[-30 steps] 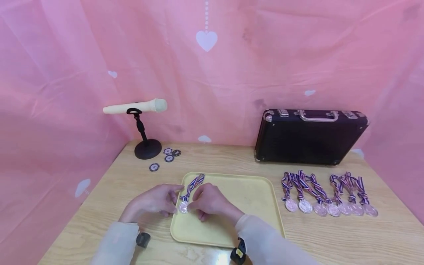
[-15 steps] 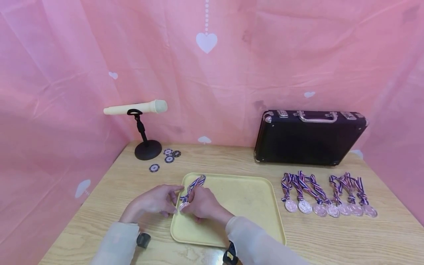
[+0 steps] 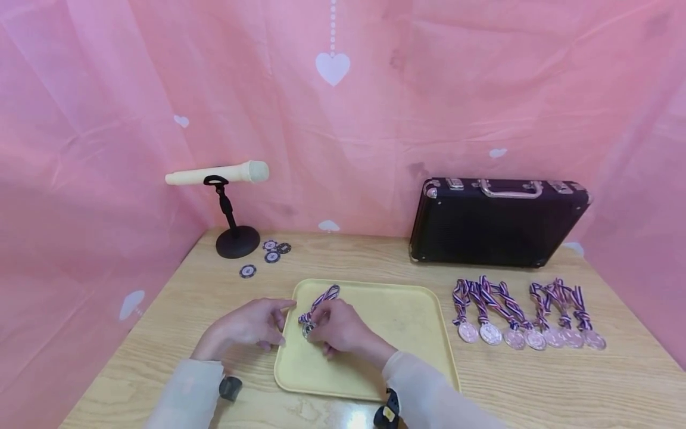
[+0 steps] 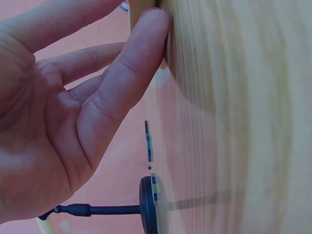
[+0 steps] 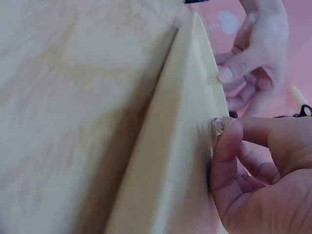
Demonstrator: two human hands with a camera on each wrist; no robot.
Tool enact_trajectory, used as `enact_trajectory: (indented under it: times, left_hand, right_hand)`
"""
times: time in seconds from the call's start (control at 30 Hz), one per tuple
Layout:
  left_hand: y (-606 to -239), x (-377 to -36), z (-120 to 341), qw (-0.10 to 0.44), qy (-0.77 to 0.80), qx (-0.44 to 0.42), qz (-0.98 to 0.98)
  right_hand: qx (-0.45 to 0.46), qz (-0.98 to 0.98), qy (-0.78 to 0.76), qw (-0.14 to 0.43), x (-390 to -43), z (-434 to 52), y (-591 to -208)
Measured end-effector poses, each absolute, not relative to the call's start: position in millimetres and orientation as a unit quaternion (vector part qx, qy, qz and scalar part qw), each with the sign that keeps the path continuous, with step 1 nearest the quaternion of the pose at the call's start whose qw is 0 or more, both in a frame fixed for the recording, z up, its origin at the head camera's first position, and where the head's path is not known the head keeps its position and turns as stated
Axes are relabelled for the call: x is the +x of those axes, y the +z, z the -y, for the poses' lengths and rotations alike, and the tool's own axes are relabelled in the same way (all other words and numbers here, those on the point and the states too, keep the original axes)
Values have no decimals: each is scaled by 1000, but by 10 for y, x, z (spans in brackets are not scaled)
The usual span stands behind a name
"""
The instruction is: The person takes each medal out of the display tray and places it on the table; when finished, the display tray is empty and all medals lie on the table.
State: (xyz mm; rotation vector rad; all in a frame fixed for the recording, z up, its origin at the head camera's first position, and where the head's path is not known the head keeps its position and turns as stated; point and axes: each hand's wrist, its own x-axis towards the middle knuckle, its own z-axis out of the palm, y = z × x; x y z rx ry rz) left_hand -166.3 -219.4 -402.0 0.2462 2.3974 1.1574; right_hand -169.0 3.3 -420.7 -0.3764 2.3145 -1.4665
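The medal [image 3: 308,329] is mostly hidden under the right hand [image 3: 337,328] — in the head view only a sliver of metal and the striped ribbon [image 3: 320,301] trailing toward the upper middle of the tray [image 3: 407,322] can be made out. The right wrist view cuts the scene down to the tray's pale edge [image 5: 170,146], where fingertips [image 5: 226,134] pinch a glint of metal; the ribbon is out of that frame. The left wrist view shows what the head view cannot — the left hand [image 4: 73,97] with fingers fairly straight, a fingertip [image 4: 151,24] pressed against the counter [image 4: 234,122], holding nothing. So the right grip is clamped on the medal at the tray's left part, while the left grip [image 3: 252,325] lies apart, just beside the tray's left rim.
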Motion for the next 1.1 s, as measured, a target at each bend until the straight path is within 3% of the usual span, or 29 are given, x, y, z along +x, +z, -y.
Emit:
enact_trajectory:
  times: [0.5,1.1]
  left_hand:
    - [-4011,-1651,2193,227,430,90,-869]
    - [-4011,-1647,2210,230,430,101,-867]
  right_hand:
    - [-62,-767,-614,176,-1841,-623,-3878]
    - [-50,-753,-646,110,-1741,-1979,-3464]
